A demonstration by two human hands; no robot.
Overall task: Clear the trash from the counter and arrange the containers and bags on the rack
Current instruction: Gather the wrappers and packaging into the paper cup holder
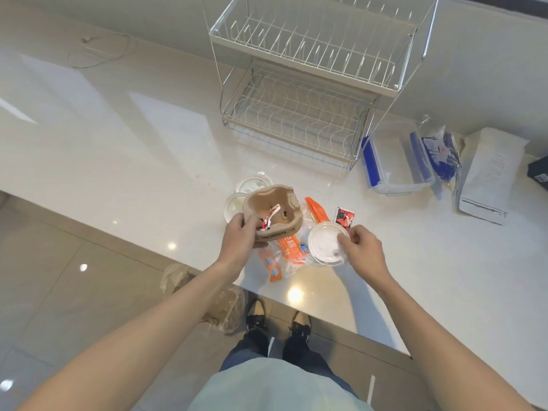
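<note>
My left hand (240, 237) grips a brown pulp cup carrier (274, 207) with a red-and-white wrapper (269, 219) inside it, held just above the counter. My right hand (363, 247) pinches the edge of a white plastic cup lid (324, 243). Under and between them lie orange wrappers (292, 246) and clear plastic. Two more white lids (253, 183) sit behind the carrier. A small red sachet (345, 216) lies to the right. The white two-tier wire rack (299, 93) stands empty at the back.
Right of the rack sit a clear container with blue clips (396, 163), a blue-printed plastic bag (441, 155) and a white paper bag (489, 176). A dark box (541, 172) is at the far right. A plastic bag (219, 307) sits on the floor below the counter edge.
</note>
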